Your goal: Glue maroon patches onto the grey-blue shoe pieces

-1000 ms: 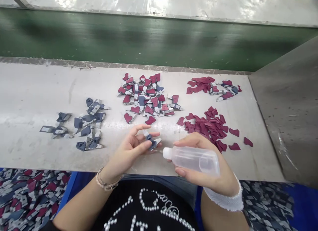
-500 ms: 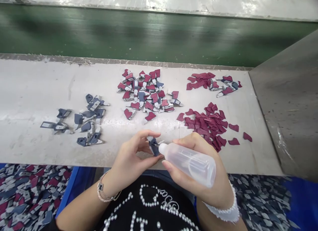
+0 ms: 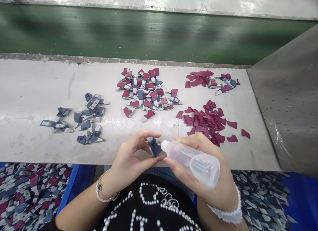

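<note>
My left hand pinches a small dark blue and grey plastic part between thumb and fingers. A recess shows on the side of the part that faces up. In my right hand lies a translucent squeeze bottle, tilted, its white tip pointing left at the part with a small gap. Beyond my hands is a pile of grey parts with maroon faces. To the right lies a heap of loose maroon pieces. Several blue-grey parts are scattered to the left.
A second group of maroon pieces lies near assembled parts at the back right. Blue bins of parts stand below the table edge, left and right. A metal panel closes the right end; a green belt runs behind.
My right hand has drawn the bottle slightly right, away from the part, so its tip has come off it. The left hand keeps its hold on the part.
</note>
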The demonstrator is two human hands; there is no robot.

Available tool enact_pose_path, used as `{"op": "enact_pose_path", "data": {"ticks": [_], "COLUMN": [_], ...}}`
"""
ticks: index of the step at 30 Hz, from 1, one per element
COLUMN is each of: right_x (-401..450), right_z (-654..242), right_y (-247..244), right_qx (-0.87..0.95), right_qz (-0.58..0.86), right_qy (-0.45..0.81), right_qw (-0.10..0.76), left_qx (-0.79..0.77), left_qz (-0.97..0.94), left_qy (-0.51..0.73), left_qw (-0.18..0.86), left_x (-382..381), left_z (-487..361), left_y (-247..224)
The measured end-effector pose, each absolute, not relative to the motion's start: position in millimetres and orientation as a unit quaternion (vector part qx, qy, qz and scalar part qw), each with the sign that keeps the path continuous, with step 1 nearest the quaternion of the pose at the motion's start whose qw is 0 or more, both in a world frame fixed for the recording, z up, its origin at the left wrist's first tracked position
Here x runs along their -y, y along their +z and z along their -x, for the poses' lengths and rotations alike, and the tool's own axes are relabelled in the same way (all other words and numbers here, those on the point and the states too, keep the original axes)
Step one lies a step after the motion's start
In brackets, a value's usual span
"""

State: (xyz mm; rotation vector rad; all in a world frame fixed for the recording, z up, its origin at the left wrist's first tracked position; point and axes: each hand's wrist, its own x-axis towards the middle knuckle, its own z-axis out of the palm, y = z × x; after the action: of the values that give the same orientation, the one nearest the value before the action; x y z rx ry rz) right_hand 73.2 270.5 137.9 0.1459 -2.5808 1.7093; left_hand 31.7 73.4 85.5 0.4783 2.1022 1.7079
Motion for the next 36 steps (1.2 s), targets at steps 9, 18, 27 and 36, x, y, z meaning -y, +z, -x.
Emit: {"op": "enact_pose_path", "data": {"ticks": [9,18,27,36], "right_x": [-268.2,-269.4,-274.8,-279.1], "right_z": [-70.0,-72.6,-73.0,-76.6], "right_y": [139.8,144.1,148.8,152.1], "right_qx": [0.832,0.854,0.861,0.866], "right_qz": [-0.055,-0.088,-0.097,-0.1], "right_qy": [0.552,0.513,0.5,0.488], "right_qw": [0.019,0.005,-0.013,-0.045], "left_qx": [-0.748,-0.747,-0.743,-0.731], "left_qz": [-0.174,-0.171,-0.175,-0.178], "left_qy": [0.612,0.615,0.613,0.625], "left_qw": [0.186,0.187,0.204,0.208], "left_x": [-72.0,-71.8,-72.8,-72.0], "left_z": [-30.9,-30.7,-32.1,-31.4], "left_y": [84.2,84.4,83.1,83.0]}}
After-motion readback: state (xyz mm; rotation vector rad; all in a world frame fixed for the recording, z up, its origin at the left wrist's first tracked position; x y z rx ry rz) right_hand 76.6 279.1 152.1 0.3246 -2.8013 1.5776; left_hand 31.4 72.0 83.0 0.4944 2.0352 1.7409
